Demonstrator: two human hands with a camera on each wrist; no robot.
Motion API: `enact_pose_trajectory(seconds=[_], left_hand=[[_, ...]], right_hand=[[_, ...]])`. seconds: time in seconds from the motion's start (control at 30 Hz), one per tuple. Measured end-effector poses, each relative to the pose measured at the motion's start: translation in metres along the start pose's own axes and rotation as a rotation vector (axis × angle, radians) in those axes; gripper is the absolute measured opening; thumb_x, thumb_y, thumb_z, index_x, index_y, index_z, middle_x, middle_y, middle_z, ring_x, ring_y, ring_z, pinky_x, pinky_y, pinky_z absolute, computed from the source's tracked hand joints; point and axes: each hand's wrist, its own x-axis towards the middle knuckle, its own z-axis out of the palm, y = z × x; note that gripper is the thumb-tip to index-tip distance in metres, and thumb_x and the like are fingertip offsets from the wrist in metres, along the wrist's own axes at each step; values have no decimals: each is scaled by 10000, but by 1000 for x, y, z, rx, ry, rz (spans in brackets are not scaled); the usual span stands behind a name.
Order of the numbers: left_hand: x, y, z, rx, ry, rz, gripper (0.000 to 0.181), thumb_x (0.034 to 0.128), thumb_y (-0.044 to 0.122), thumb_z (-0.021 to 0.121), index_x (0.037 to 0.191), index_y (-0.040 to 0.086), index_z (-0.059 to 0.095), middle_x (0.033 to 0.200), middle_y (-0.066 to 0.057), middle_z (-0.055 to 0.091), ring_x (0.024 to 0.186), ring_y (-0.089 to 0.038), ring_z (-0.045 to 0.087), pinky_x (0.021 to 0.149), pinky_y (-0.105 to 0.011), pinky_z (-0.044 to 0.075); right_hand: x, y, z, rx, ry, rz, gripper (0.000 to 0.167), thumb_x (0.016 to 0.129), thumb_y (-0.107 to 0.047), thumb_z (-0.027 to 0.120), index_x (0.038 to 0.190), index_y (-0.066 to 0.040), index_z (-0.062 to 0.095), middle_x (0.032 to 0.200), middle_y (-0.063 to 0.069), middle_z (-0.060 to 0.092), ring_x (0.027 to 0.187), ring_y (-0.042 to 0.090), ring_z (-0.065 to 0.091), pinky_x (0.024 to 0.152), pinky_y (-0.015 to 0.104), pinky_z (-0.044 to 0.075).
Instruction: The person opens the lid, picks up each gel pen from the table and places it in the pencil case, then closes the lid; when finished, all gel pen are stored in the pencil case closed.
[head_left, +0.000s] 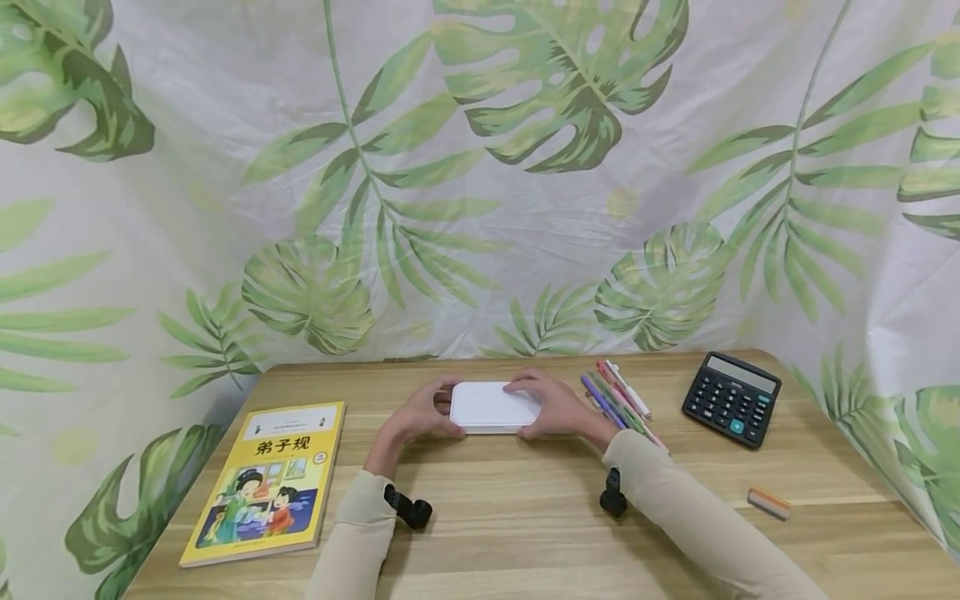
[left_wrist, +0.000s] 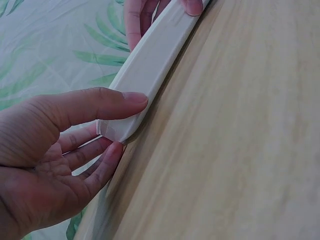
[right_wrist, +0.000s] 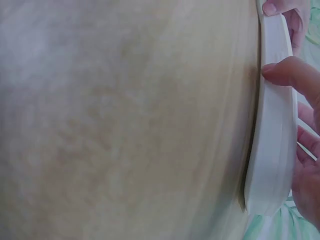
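Wood-grain tabletop [head_left: 517, 517]; white case [head_left: 483, 403], pinched at opposite ends by left hand [head_left: 418, 412] and right hand [head_left: 557, 405]; pens [head_left: 618, 401] beside latter.

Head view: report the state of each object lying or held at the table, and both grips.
White box: held at both ends, no opening visible
Left grip: holding the box's left end
Right grip: holding the box's right side
Book: closed, front cover up
Calculator: keys up, no digits readable
Pens: lying loosely bunched
Orange-and-grey block: lying on the table
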Motion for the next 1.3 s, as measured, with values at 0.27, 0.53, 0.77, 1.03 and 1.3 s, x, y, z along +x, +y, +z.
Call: enact_pose_trajectory(seconds=[0.27,0.53,0.77,1.03,1.3], left_hand=[[0,0,-1,7,26,35,893,642,-119,881,1437,23,501,1373,-223,579,1254,-356,572,1060,-475,503],[-2,3,1,7,64,36,895,617,-131,891,1419,38,529,1368,-200,589,1237,-339,584,1043,-447,520],[-1,3,2,-4,76,41,919,579,-152,896,1407,34,542,1358,-187,599,1215,-320,599,1014,-411,540],[-2,5,2,35,73,58,876,588,-122,910,1378,22,557,1327,-200,612,1206,-328,606,1015,-433,539],[-3,2,2,32,62,72,926,580,-139,897,1414,8,524,1334,-213,598,1183,-328,611,981,-416,549]], right_hand=[[-1,-3,-4,3,3,-20,731,631,-200,908,1314,-75,680,1371,122,603,1279,327,567,1089,507,459],[1,-2,-5,-20,4,-16,717,633,-192,910,1307,-87,689,1368,110,602,1283,305,566,1095,482,463],[2,-7,-8,-27,-10,-13,715,632,-196,905,1305,-87,689,1374,126,597,1281,326,566,1073,503,473],[4,-7,-7,-67,-21,-11,723,627,-197,911,1308,-94,690,1358,118,610,1260,316,582,1063,491,485],[6,-2,-13,64,-79,25,686,681,-177,874,1329,-77,674,1390,172,615,1308,379,552,1097,541,449]])
